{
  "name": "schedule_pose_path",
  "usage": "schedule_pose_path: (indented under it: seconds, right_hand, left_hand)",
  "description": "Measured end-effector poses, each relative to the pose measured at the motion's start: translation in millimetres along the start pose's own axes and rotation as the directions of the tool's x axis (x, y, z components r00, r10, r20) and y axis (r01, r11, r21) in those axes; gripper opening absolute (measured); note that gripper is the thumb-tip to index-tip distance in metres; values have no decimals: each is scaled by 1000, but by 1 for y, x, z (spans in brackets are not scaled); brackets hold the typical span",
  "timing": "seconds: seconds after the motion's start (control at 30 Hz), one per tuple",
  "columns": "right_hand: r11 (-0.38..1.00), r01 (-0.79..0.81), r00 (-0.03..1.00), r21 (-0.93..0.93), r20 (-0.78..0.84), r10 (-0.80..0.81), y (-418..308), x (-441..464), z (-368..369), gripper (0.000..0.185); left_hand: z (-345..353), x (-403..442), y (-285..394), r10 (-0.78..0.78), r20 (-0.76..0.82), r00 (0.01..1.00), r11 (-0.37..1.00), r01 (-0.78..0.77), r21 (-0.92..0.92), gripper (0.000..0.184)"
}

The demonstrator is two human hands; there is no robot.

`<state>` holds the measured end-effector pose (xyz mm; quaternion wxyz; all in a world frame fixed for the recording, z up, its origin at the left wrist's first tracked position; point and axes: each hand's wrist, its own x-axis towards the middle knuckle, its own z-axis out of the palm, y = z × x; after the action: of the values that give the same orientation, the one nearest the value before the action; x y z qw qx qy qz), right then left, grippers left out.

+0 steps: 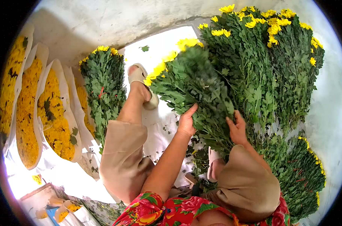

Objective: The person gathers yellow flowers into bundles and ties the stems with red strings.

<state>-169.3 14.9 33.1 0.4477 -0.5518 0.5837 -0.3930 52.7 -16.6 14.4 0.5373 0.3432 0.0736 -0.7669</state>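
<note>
Head view: gripping leafy green bunch with yellow flowers (195,81) in left hand (187,121), closed round it, above white sheet (156,130); touching right edge with right hand (237,129), cannot tell if pinching. Could snag and tear on adjoining yellow-topped green bunches (250,67), where overlapping. At left, packed in white paper wraps (73,116): golden-yellow blooms (56,128).

Wrapped flowers (59,124) at left edge of floor (159,130), lone bunch (103,83) beside, held bunch (190,79) over middle, other bunches (250,62) at right

White-wrapped yellow flower bundles (57,126) form a row near the stained wall (99,24); a loose leaf (144,48) lies on white sheeting (164,40).
</note>
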Motion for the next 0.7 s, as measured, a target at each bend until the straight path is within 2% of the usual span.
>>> schedule_pose_path:
  seconds: [0.03, 0.07, 0.2, 0.27, 0.37, 0.4, 0.43, 0.47, 0.5, 0.57, 0.63, 0.7]
  right_hand:
    - [999, -43, 995, 23, 90, 41, -3, -3, 4, 24]
    - [1000, 8, 997, 30, 78, -10, -6, -6, 8, 24]
    - [999, -33, 995, -12, 95, 34, 3, -10, 4, 24]
    - [999, 21, 996, 44, 85, -25, -1, -11, 5, 23]
    - [1000, 22, 992, 10, 122, -23, 3, -15, 5, 25]
    - [1000, 21, 992, 10, 123, -22, 5, -17, 5, 25]
    - [1000, -11, 990, 8, 142, 10, 10, -19, 7, 27]
    - [999, -44, 986, 4, 162, 43, 15, -21, 8, 30]
    - [999, -44, 986, 4, 161, 43, 23, -25, 10, 30]
    - [999, -34, 992, 17, 122, 31, 42, -33, 11, 36]
    - [1000, -8, 992, -18, 128, 10, 50, -36, 12, 37]
    - [998, 19, 991, -55, 137, -11, 45, -36, 12, 39]
  left_hand:
    - [3, -1, -1, 9, 33, 999, 1000, -9, -22, 45]
    - [3, -2, -2, 10, 38, 999, 1000, -10, -10, 46]
    - [-2, -9, 1, -25, 3, 1000, 999, 25, -24, 46]
    - [-13, -8, 4, -43, 232, 972, 980, 86, -179, 47]
    - [-28, -2, 6, -100, 297, 950, 982, 142, -126, 48]
    - [-28, -2, 9, -174, 183, 968, 984, 162, 79, 46]
    - [-17, -7, 13, -174, 182, 968, 984, 162, 78, 46]
    - [-7, -14, 16, -128, 101, 987, 903, 74, 423, 46]
    - [0, -18, 19, -53, 42, 998, 696, 7, 718, 45]
    - [-8, -16, 14, -42, 19, 999, 693, 16, 720, 49]
    - [-12, -15, 8, -103, 40, 994, 876, 71, 476, 49]
    - [-20, -10, 8, -133, 36, 990, 908, 107, 404, 49]
